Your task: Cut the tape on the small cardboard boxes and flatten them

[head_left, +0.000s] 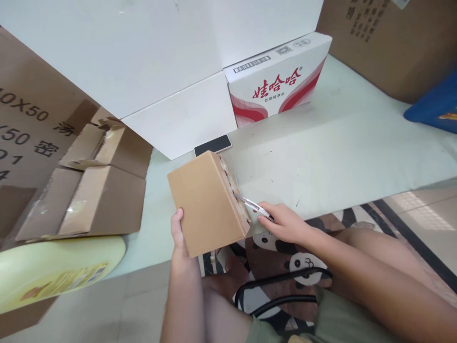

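My left hand (177, 231) grips the left side of a small brown cardboard box (203, 205), its thumb on the near face and the other fingers hidden behind. The box is tilted at the front edge of the table, with its ragged, taped side turned to the right. In my right hand (280, 221) is a white utility knife (254, 205). The knife's tip meets the torn seam along the box's right side. Just behind the box a dark-faced phone-like slab (213, 145) lies on the table.
White panels (178, 109) and a red-and-white carton (276, 90) stand behind on the pale green tablecloth (342, 138). Brown cartons (117, 200) and a pale yellow bottle (64, 267) are at left. A large brown box (392, 52) and a blue object (433, 107) stand at right.
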`<state>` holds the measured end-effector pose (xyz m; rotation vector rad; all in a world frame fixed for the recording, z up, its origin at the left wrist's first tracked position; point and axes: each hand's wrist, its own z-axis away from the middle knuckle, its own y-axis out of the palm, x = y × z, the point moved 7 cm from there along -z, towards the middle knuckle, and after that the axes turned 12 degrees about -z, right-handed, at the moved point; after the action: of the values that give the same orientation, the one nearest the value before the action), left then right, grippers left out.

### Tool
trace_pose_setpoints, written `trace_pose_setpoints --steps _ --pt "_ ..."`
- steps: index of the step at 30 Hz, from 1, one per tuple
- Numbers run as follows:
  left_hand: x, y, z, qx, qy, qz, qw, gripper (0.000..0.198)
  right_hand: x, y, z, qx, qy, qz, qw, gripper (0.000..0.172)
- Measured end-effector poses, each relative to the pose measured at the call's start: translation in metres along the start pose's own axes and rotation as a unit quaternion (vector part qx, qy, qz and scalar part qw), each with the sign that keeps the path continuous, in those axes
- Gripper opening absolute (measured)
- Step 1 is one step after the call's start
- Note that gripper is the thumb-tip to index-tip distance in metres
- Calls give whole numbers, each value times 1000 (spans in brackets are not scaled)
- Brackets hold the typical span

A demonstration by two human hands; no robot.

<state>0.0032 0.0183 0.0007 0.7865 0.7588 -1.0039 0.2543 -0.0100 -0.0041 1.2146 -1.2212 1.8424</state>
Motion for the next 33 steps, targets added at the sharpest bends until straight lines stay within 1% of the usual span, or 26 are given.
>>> trace_pose_setpoints --steps 3,12,16,20,26,33 --pt "0 0 -1 7 3 -8 1000 41 0 1 0 1 -4 1 1000 9" --pt "3 -4 -3 -5 1 -10 1000 44 0 3 0 2 -5 13 1000 9" --pt "3 -2 -4 12 11 -16 1000 43 -1 3 0 4 -1 19 1000 10" --pt "3 -3 -4 3 12 -22 1000 44 -1 3 0 9 8 23 1000 10" --pt "1 -1 -3 6 25 -29 999 44 -2 4 0 6 2 24 1000 9" --pt "4 -4 -3 -12 -2 -3 1000 40 -1 4 0 10 6 22 1000 10"
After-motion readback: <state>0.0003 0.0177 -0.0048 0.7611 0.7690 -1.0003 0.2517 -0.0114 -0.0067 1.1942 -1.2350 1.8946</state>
